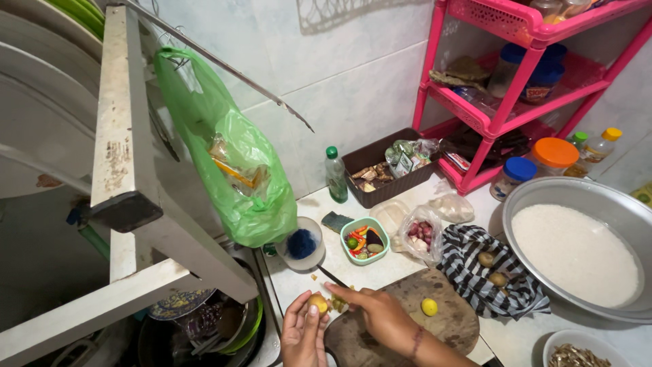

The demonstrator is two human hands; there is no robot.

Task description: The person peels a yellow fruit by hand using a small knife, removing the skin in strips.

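My left hand [303, 333] holds a small yellowish potato [317, 303] at the left edge of a round wooden cutting board [451, 319]. My right hand [380, 316] grips a knife; its dark blade [333, 276] points up and left, just past the potato. Small peel scraps [338, 303] lie between the two hands. A small yellow round piece [428, 307] sits on the board to the right of my right hand.
A striped cloth [475, 251] holds more small potatoes [486, 259]. A big metal bowl [536, 197] of white rice stands at right. A green tub of chillies [365, 240], a bag of shallots [421, 233], a green hanging bag [231, 163], a pink rack [502, 102] surround the counter.
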